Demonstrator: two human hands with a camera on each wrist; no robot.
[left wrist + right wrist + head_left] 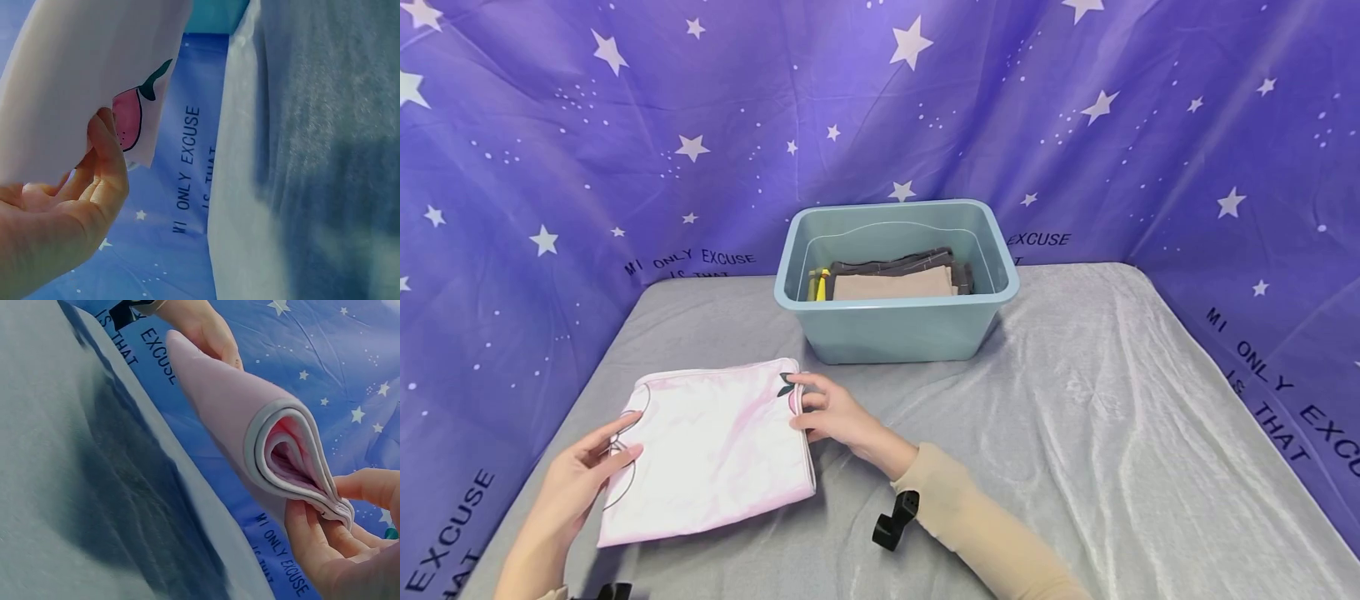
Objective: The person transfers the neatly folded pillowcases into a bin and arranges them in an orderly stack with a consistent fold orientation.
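A folded pale pink cloth is held up off the grey surface, at the left of the head view. My left hand pinches its left side between thumb and fingers. At the opposite side my right hand grips the edge beside a printed dark green leaf. The right wrist view shows the cloth end-on, its layers looped inside one another with pale edging, and the right hand pinching them together. In the left wrist view a pink fruit print lies by the fingertips of the left hand.
A blue-green plastic bin stands at the back middle of the grey-covered surface. Inside are a beige folded cloth, dark folded cloth and something yellow. A purple star-printed curtain hangs behind and along both sides.
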